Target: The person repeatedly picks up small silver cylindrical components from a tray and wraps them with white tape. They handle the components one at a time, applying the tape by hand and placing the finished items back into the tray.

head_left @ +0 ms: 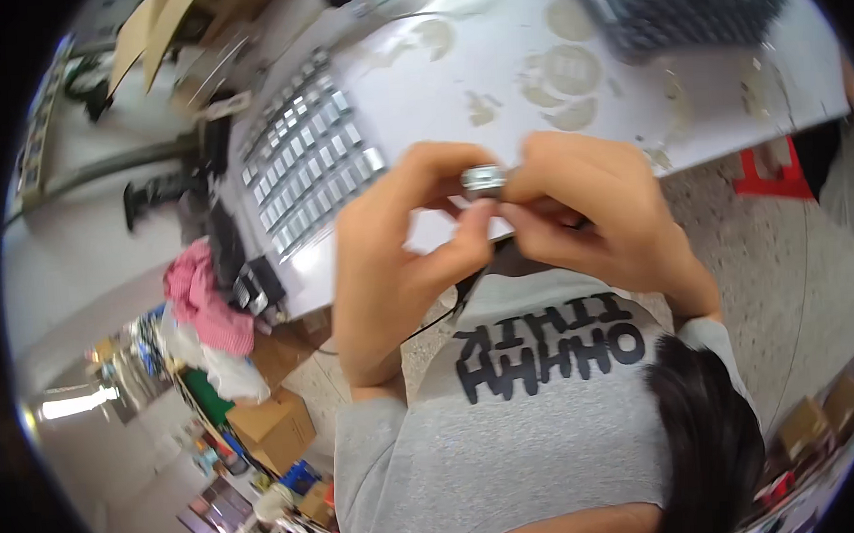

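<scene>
Above my lap, close to the table's front edge, both hands meet around a small silver metal part (484,178). My left hand (387,235) pinches it between thumb and forefinger. Closed at the part's right side, my right hand (600,202) has thumb and fingertips pressed together; whatever sits between them is hidden. Similar silver metal pieces (313,162) lie in several neat rows on the table, to the left of my hands.
The white table (410,105) carries brownish round stains. At the far right stands a stack of dark trays (683,12). Left of the table are a pink checked cloth (199,286) and a cardboard box (270,430). A red object (776,180) shows beyond the right edge.
</scene>
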Demonstrator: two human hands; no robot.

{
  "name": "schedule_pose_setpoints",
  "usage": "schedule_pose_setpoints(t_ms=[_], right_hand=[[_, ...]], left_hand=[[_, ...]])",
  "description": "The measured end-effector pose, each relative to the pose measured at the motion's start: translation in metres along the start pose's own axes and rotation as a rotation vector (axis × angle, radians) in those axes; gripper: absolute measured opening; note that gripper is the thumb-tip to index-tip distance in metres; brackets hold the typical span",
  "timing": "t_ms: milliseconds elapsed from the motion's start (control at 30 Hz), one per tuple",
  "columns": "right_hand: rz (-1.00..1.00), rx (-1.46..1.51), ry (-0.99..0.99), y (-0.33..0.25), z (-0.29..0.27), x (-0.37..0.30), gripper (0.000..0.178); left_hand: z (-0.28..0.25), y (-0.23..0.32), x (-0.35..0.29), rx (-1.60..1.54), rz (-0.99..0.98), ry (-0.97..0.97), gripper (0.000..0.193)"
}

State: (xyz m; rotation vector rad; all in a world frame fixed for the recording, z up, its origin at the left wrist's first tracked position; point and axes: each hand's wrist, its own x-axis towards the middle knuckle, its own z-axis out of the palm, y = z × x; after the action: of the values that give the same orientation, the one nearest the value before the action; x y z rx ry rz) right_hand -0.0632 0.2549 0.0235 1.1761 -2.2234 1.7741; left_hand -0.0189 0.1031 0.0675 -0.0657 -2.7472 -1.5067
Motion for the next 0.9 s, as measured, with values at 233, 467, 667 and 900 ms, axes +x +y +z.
schedule_pose_setpoints(t_ms=[233,467,667,900], right_hand=[[-0.560,-0.350,-0.095,0.004,0.012,0.000,0.015],[-0.328,0.380,-0.085,0.014,0.020,-0.010,0.013],[-0.055,0.910,0.194,0.013,0.030,-0.009,0.023],[-0.161,1.093,0.179,0.010,0.018,0.003,0.024]], left_hand=[[-0.001,-0.038,-0.005,-0.643,-0.303,-0.380,0.014],[-0.010,-0.079,-0.013,-0.625,-0.182,0.022,0.027],[-0.042,-0.077,-0.031,-0.170,-0.120,0.315,0.030],[-0.041,-0.062,-0.044,-0.288,-0.094,0.504,0.024]])
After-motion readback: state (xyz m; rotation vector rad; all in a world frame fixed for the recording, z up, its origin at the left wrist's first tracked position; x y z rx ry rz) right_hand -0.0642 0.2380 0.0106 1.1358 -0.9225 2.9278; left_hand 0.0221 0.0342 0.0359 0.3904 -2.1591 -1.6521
